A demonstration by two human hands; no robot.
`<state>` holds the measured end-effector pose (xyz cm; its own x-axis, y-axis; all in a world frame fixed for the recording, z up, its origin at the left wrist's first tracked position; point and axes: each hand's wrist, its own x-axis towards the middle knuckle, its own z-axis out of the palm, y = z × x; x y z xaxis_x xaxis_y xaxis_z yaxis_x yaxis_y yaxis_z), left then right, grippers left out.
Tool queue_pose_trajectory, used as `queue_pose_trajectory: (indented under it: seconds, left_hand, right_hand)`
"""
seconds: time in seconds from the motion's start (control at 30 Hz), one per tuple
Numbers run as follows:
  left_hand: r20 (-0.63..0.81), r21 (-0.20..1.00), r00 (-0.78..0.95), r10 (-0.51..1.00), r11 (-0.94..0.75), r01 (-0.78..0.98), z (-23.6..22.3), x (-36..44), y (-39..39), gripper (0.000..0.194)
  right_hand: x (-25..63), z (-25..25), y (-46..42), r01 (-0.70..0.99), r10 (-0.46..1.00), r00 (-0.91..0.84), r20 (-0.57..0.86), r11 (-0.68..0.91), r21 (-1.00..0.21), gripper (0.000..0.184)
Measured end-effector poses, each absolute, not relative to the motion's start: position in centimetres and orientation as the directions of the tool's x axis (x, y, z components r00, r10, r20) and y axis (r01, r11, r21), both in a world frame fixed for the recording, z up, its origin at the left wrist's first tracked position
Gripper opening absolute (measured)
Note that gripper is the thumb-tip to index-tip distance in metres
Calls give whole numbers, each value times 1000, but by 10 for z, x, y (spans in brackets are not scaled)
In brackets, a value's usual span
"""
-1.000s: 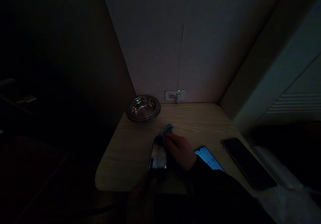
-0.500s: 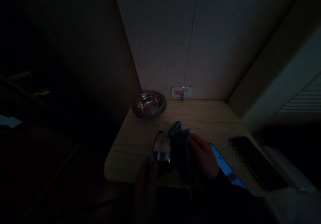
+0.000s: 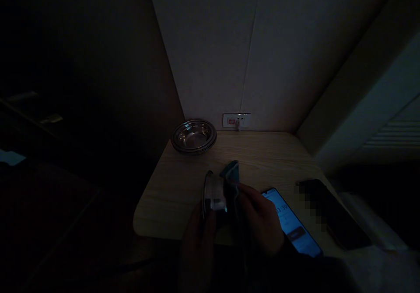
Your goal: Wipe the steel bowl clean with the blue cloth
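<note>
A shiny metal bowl is tipped on its side above the near part of the table, its rim facing left. My left hand grips it by the lower edge, fingers closed on the rim. In my right hand a dark bluish cloth is pinched, its upper corner sticking up and the rest hanging down in shadow. The cloth lies against the bowl's base side. Dim light hides most of the fingers and the cloth's lower part.
Nested metal bowls stand at the table's back left corner. A lit phone lies right of my right hand, with a dark flat object farther right. Behind the wooden table, a socket with a plug sits in the wall.
My right hand and the cloth have moved left, up against the bowl. The bowl and my left hand have shifted slightly right. More of the phone's screen shows.
</note>
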<state>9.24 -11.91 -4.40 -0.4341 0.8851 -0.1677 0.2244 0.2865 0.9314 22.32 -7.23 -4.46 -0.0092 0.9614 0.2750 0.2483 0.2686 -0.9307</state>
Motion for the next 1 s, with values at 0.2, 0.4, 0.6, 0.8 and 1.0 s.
queue_pose_trajectory:
  seconds: [0.2, 0.4, 0.6, 0.8, 1.0]
  left_hand:
    - [-159, 942, -355, 921, 249, 224, -44, 92, -117, 40]
    - [-155, 936, -358, 921, 254, 246, -46, 94, -116, 42]
    - [-108, 930, -323, 940, 211, 301, -48, 98, -116, 42]
    - [-95, 930, -361, 928, 212, 300, -55, 94, -118, 38]
    - [-112, 918, -394, 912, 247, 311, -54, 90, -116, 41]
  right_hand:
    - [223, -48, -87, 577, 678, -365, 638, 703, -417, 39]
    - [224, -37, -71, 607, 669, -438, 600, 712, -351, 36]
    - [226, -36, -71, 580, 646, -484, 590, 742, -336, 35]
    - [225, -43, -73, 568, 650, -476, 593, 742, -356, 37]
    - [219, -46, -71, 597, 700, -409, 586, 691, -408, 39]
